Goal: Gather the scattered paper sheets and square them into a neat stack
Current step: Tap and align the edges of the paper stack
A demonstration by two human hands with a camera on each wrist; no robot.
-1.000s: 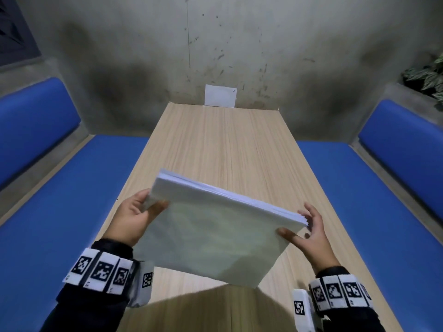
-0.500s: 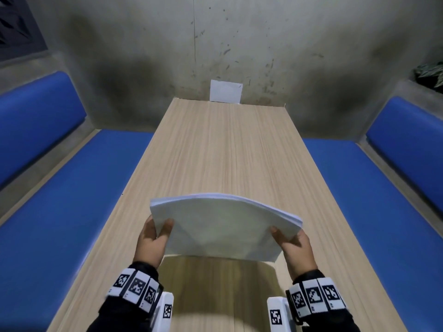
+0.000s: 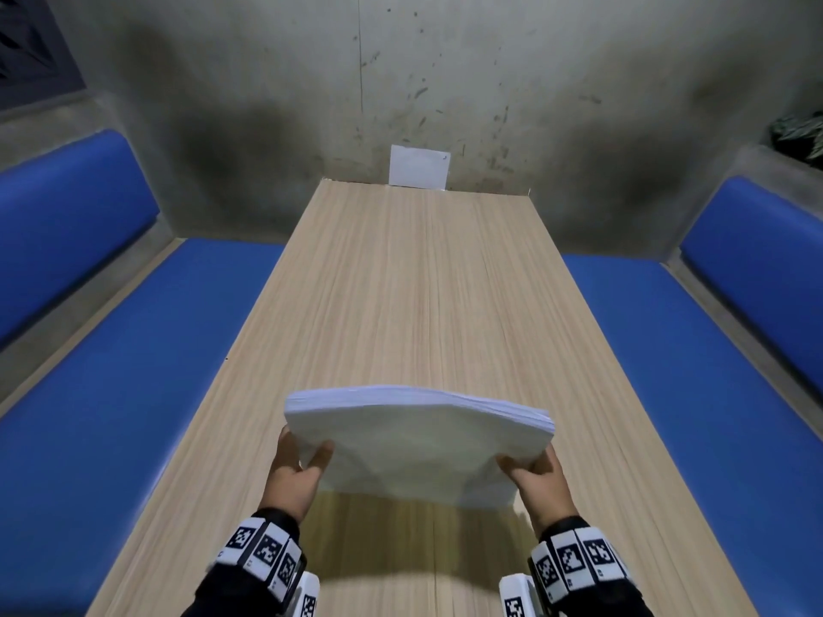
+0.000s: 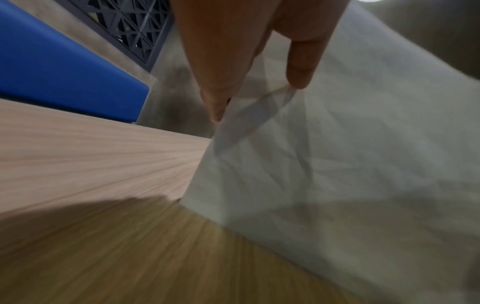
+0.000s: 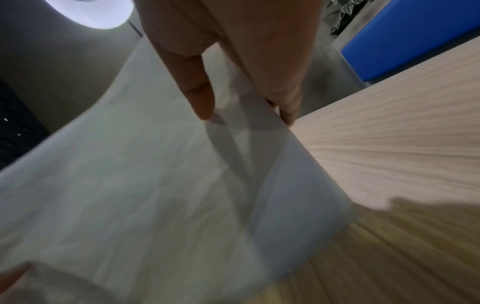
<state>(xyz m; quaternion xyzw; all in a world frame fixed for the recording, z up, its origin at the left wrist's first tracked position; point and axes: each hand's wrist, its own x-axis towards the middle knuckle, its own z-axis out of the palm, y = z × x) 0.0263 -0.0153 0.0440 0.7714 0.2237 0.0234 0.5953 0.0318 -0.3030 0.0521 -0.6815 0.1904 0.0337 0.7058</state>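
Note:
A thick stack of white paper sheets (image 3: 414, 443) stands on its lower edge on the wooden table (image 3: 423, 305), bowed upward along the top. My left hand (image 3: 298, 465) grips its left side, thumb on the near face and fingers behind. My right hand (image 3: 536, 474) grips the right side the same way. In the left wrist view the thumb and fingers of my left hand (image 4: 254, 86) pinch the paper stack (image 4: 350, 164). In the right wrist view my right hand (image 5: 246, 102) pinches the edge of the paper stack (image 5: 155, 185).
Blue padded benches (image 3: 111, 416) (image 3: 712, 394) run along both long sides of the table. A white card (image 3: 418, 166) leans on the stained concrete wall at the table's far end. A plant (image 3: 797, 135) sits on the ledge at the far right.
The stack has swung from a tilted hold above the table to standing level on its lower edge. Both hands have come nearer together and lower, gripping its sides.

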